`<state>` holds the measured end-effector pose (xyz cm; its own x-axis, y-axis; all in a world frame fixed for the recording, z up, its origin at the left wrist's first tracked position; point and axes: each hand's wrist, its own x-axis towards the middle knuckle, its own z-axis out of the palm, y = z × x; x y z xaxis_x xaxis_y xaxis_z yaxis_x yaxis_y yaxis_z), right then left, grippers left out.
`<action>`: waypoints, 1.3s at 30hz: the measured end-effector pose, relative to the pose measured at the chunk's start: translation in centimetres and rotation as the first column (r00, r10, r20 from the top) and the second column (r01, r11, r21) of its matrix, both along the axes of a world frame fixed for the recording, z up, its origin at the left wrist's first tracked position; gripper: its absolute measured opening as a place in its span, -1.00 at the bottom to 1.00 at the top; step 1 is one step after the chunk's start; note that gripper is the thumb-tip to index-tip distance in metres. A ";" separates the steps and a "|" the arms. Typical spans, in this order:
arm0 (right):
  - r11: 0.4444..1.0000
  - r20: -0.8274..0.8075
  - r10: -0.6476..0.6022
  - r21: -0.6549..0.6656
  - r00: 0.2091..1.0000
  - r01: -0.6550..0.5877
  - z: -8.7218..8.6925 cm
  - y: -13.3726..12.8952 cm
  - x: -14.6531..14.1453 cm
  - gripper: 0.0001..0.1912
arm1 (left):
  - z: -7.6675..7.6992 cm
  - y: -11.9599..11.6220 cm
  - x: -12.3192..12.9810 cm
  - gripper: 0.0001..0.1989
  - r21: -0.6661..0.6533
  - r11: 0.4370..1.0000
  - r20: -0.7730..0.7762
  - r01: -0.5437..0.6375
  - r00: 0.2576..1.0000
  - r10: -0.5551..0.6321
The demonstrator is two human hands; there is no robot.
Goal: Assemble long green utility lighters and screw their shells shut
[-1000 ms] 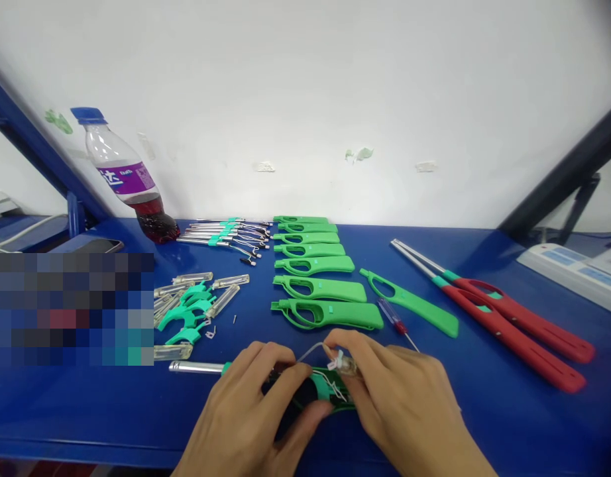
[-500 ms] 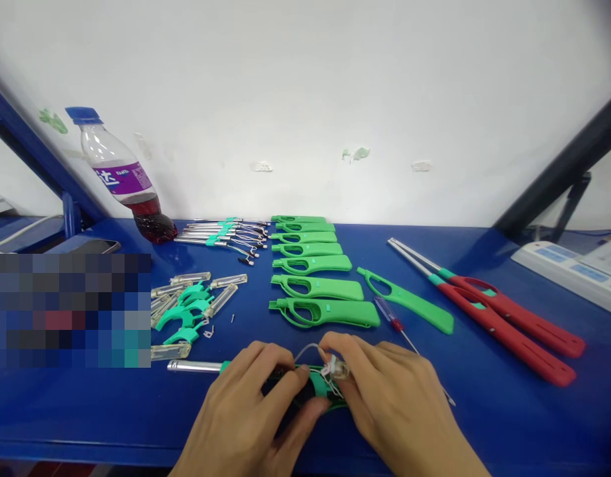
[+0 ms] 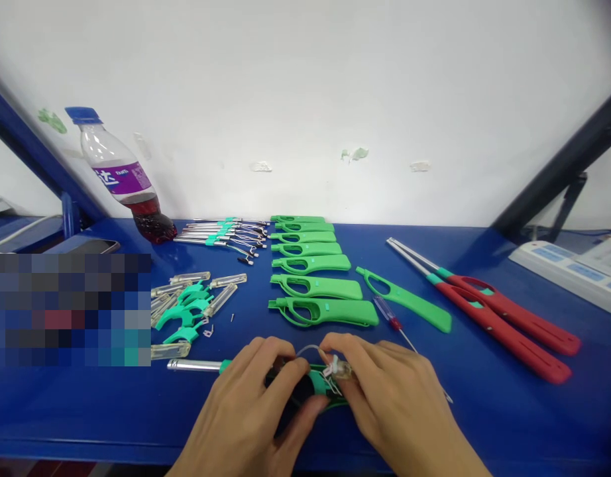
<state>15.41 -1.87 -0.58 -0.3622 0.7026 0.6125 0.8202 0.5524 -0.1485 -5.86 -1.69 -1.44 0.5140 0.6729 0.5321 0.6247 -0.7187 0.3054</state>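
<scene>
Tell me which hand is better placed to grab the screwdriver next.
Probably the right hand: the screwdriver lies just beyond it, while the left hand is farther off. The right would first need to release the clear piece.

Bottle (image 3: 119,173) at left of bench (image 3: 111,411); casings (image 3: 335,312) mid-bench; screwdriver (image 3: 391,315) right of casings, lighters (image 3: 504,318) farther right

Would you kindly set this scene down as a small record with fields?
Left hand: gripping an open green lighter
Right hand: pinching a clear tank
Surface: blue table
Beyond the hands: green shells, screwdriver
Left side: loose tanks, teal triggers, wired rods, bottle
Right side: two red lighters, power strip
</scene>
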 end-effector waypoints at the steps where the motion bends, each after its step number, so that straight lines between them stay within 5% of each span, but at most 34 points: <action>1: 1.000 -0.003 0.000 -0.004 1.000 0.000 0.0 0.0 0.0 -0.62 | 0.0 0.0 0.0 -0.88 0.001 1.000 0.006 0.002 1.000 -0.002; 39: 1.000 -0.087 0.021 -0.012 0.996 -0.022 -0.4 -0.6 0.9 -0.70 | -0.3 0.2 0.0 -0.64 0.021 0.999 0.006 -0.032 0.999 0.031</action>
